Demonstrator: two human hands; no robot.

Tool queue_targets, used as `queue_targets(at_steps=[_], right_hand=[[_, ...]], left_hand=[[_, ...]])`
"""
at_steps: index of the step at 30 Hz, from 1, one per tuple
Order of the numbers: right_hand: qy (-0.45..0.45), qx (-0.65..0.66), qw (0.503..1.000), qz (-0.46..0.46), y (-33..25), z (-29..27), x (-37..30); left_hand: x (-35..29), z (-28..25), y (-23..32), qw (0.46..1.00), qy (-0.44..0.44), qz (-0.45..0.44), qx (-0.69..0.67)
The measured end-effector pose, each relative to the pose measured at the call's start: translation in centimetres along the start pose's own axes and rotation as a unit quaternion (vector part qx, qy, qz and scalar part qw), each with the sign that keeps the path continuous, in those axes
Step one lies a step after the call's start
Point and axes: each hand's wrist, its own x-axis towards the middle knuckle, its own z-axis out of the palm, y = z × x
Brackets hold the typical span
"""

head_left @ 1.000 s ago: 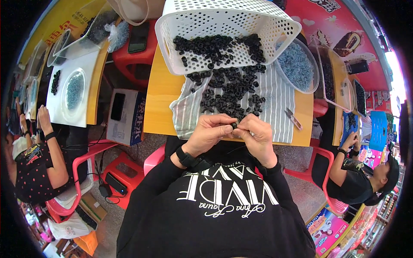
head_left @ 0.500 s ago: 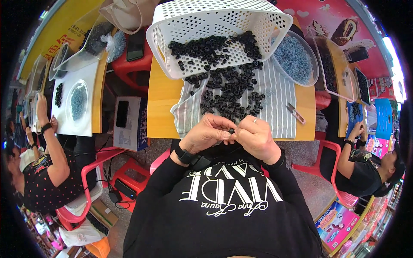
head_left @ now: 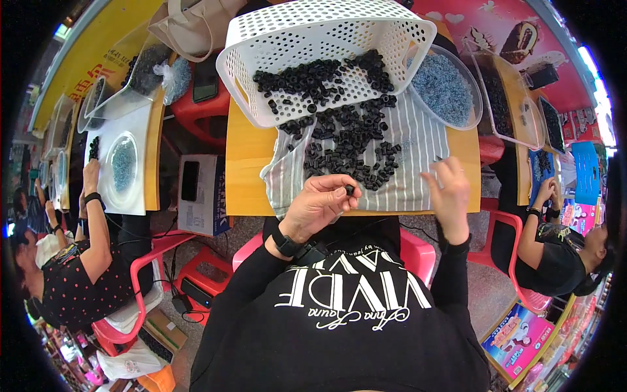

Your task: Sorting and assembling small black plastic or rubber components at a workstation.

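Pinched between the thumb and forefinger of my left hand (head_left: 320,201) is a small black ring-like part (head_left: 350,190), held just above the table's near edge. My right hand (head_left: 449,196) is over the right side of the striped cloth (head_left: 421,153), thumb and fingers apart. It covers the spot where the small pointed hand tool lay, so most of that tool is hidden. Beyond my left hand spreads a loose pile of black parts (head_left: 349,140). They spill out of a tipped white perforated basket (head_left: 238,72), which holds more of them.
A clear round tub of small bluish-clear pieces (head_left: 444,91) stands right of the basket. The wooden table (head_left: 245,189) shows around the cloth. Co-workers sit at tables to the left (head_left: 98,242) and right (head_left: 555,228). A red stool (head_left: 202,108) holds a phone.
My right hand has left my left hand and moved right, over the hand tool. My left hand keeps the black part, now held alone.
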Motion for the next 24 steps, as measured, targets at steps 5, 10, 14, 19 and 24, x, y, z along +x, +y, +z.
queue_targets(at_steps=[5, 10, 14, 19, 24], right_hand=[[-0.03, -0.075, 0.991, 0.109, 4.5, -0.6, -1.8], [-0.017, -0.083, 0.992, 0.092, 4.9, 0.0, -2.1], [0.003, -0.066, 0.994, 0.087, 5.6, 0.3, -2.0], [0.023, -0.114, 0.991, 0.061, 6.8, 0.7, -2.5], [0.065, 0.479, 0.815, 0.321, 0.6, -1.0, -2.6]], left_hand=[[0.2, 0.1, -0.1, 0.999, 0.021, 0.045, 0.018], [0.3, -0.1, -0.3, 0.999, 0.032, 0.038, -0.002], [0.5, 0.0, -0.3, 0.998, 0.04, 0.041, 0.007], [0.5, 0.1, -0.5, 0.998, 0.045, 0.049, 0.007], [0.6, 0.0, -0.5, 0.998, 0.036, 0.055, 0.007]])
